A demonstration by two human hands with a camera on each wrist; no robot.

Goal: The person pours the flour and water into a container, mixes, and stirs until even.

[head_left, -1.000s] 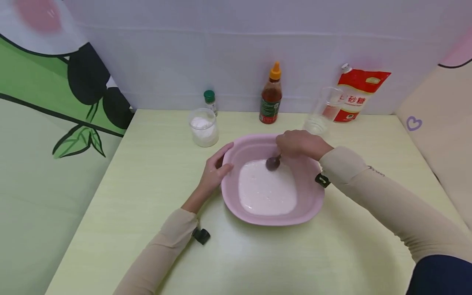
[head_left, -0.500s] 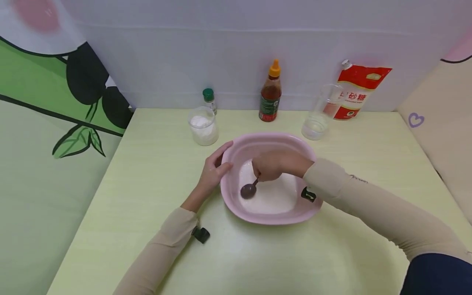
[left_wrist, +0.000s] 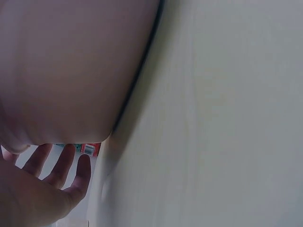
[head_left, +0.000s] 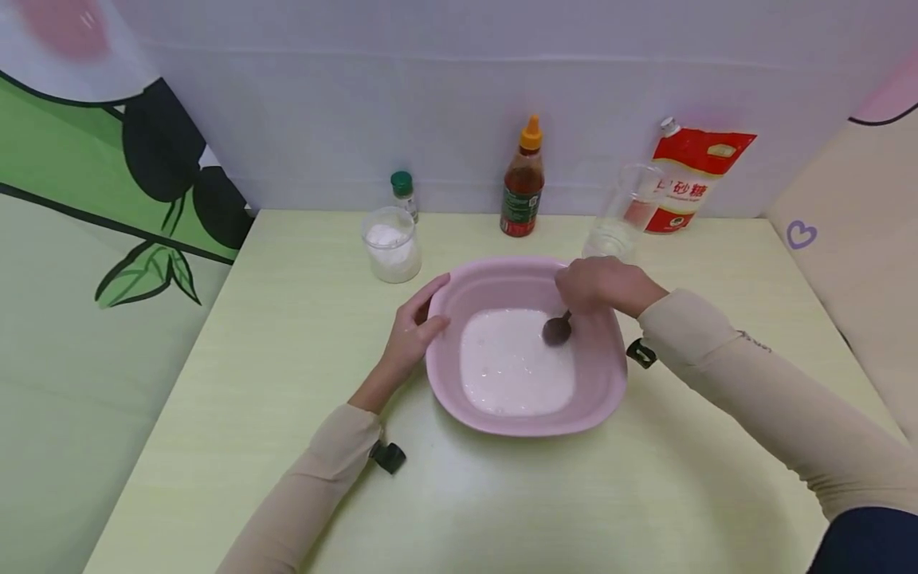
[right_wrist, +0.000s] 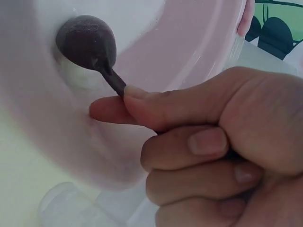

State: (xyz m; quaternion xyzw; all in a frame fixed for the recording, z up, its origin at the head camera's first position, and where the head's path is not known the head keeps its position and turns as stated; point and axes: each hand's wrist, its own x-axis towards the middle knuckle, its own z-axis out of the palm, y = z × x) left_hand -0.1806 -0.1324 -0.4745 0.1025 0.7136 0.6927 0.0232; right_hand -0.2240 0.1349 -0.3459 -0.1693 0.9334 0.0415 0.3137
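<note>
A pink basin (head_left: pixel 527 426) holding white liquid (head_left: pixel 516 367) stands on the table. My left hand (head_left: pixel 410 335) grips its left rim, thumb on the inner side and fingers along the outside. In the left wrist view those fingers (left_wrist: pixel 61 170) lie against the outer wall. My right hand (head_left: pixel 598 285) is over the basin's back right rim, gripping a dark brown spoon (right_wrist: pixel 87 42) by its handle, with thumb and index finger near the bowl. The spoon's bowl is at the right side of the liquid; how deep it dips is hard to tell.
Behind the basin stand a clear cup of white powder (head_left: pixel 392 253), a green-capped small jar (head_left: pixel 404 195) and an orange-capped sauce bottle (head_left: pixel 523 187). A clear tall cup (head_left: pixel 617 227), partly hidden by my right hand, and a red-and-white sugar pouch (head_left: pixel 684 187) are at back right.
My right hand swept the spoon to the front left of the basin, then back to the right, slightly farther right than at first. My left hand has kept its hold on the rim.
</note>
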